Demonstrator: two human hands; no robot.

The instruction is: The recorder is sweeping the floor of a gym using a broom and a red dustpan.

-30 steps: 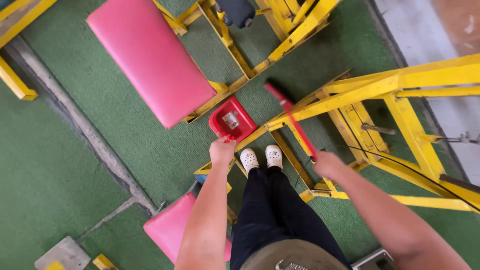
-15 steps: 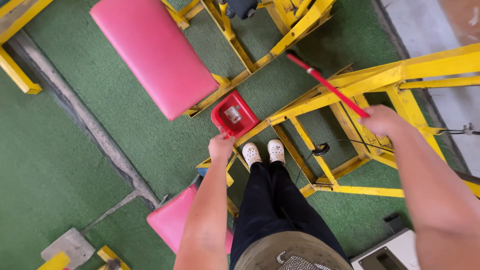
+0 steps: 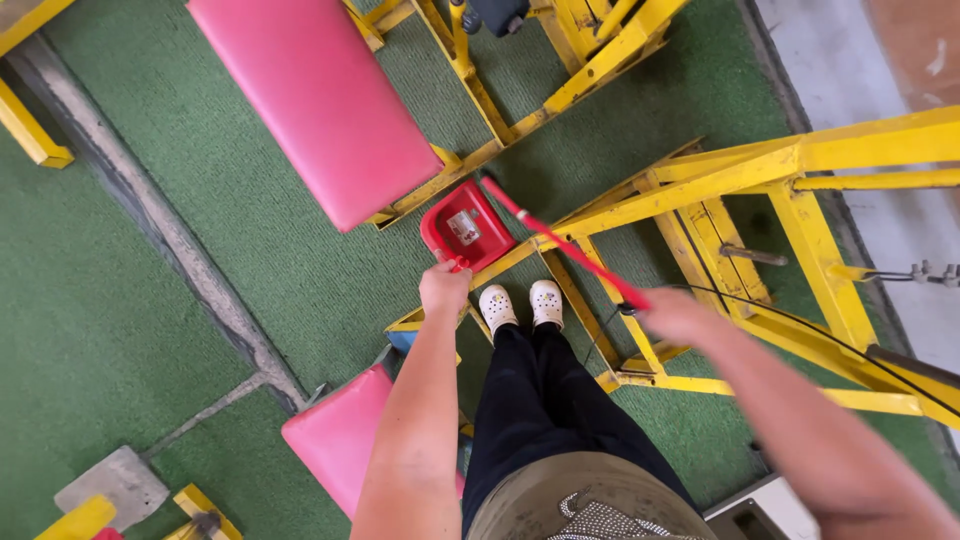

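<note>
The left hand (image 3: 444, 288) is closed around the handle end of a red dustpan (image 3: 465, 228), which sits low on the green turf floor (image 3: 130, 330) just ahead of a pair of white clogs (image 3: 520, 303). The right hand (image 3: 678, 318) is blurred, so its fingers are hard to read, but it appears wrapped around the near end of a thin red stick (image 3: 565, 243) (a broom handle, by the look of it). The stick slants up and to the left, and its far tip lies over the right edge of the dustpan, touching it or just above; which one cannot be told. A yellow metal frame (image 3: 700, 180) crowds the right side, and one of its bars crosses beneath the stick between the hand and the pan. Another yellow bar runs along behind the dustpan, under the edge of a large pink padded bench (image 3: 315, 100). A smaller pink pad (image 3: 335, 440) shows beside the left forearm, partly hidden by it. A thin black cable (image 3: 800, 330) trails across the frame beyond the right hand. A grey concrete block (image 3: 112, 485) lies at the lower left.
</note>
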